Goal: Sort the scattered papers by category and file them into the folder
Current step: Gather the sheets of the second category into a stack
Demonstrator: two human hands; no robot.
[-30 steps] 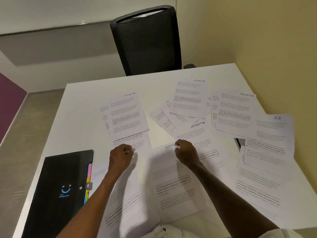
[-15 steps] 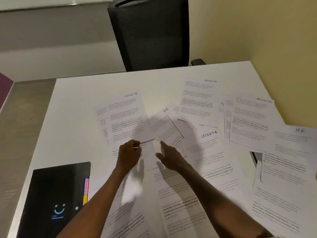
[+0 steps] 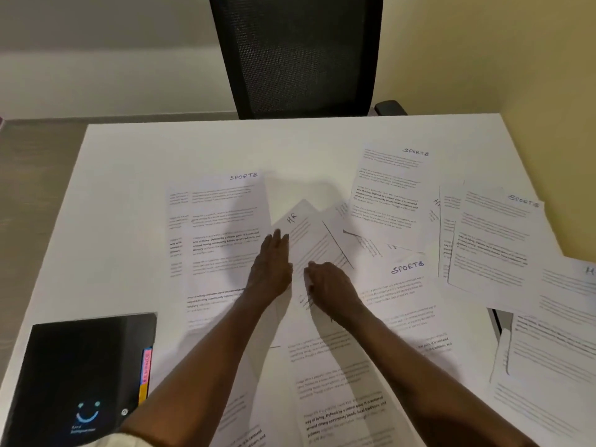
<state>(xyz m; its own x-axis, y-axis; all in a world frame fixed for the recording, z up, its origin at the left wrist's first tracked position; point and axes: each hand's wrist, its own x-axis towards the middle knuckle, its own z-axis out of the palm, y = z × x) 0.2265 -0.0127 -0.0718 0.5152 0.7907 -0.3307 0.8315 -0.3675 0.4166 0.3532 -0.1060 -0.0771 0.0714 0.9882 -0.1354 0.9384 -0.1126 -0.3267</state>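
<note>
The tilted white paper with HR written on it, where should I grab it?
Grip the tilted white HR paper by its near lower edge, coming from the person's side. That edge lies between both hands; the far corner points away, and other sheets overlap its right side.

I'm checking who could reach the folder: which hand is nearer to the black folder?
Left. The left hand lies up and right of the black folder; the right hand lies farther right, beyond the left.

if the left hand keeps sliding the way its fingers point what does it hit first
The left hand lies flat, fingers pointing away towards the chair. Just ahead is the corner of the HR sheet, then bare table. Probably the sheet first.
</note>
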